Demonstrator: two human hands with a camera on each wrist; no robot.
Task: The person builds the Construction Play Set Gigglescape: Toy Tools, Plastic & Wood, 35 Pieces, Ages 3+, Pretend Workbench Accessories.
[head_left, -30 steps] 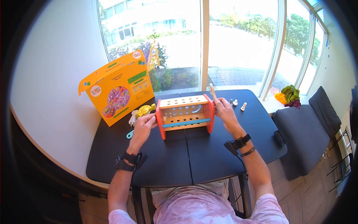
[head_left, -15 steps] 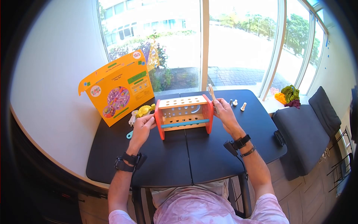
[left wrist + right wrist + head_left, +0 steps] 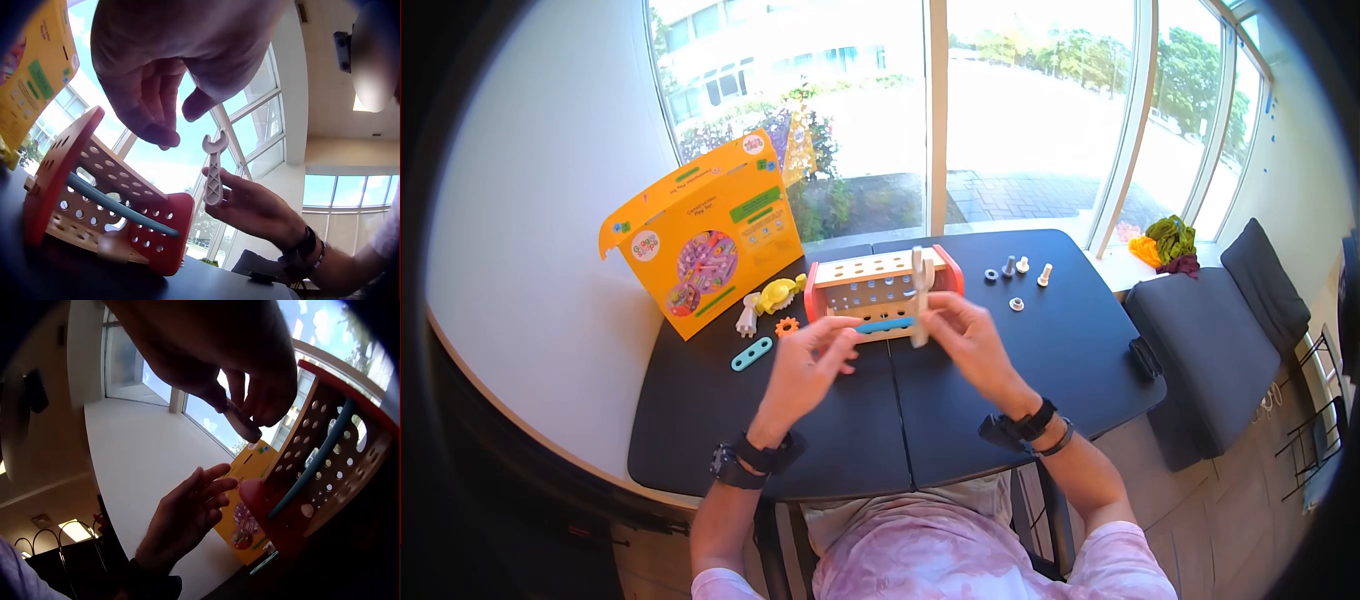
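My right hand (image 3: 975, 345) pinches a pale toy wrench (image 3: 920, 295) by its handle, fork end up, in front of the toy toolbox (image 3: 862, 270). In the left wrist view the wrench (image 3: 214, 178) shows a lattice-patterned handle and a two-pronged head. My left hand (image 3: 802, 372) hovers near the toolbox's front left corner, fingers loosely bent, holding nothing. The toolbox stands upright with red end panels, wooden boards full of holes and a blue rod (image 3: 119, 206) across its front.
Right of the toolbox stand several bolts and nuts, including a pale bolt (image 3: 1044, 274) and a white nut (image 3: 1016, 304). To the left are an orange gear (image 3: 787, 327), a teal strip (image 3: 752, 353), a yellow piece (image 3: 780, 296) and a propped yellow box (image 3: 745, 235).
Both hands have left the toolbox's ends and come inward and nearer the body. The wrench has moved left with the right hand, now before the toolbox. The head view has shifted slightly.
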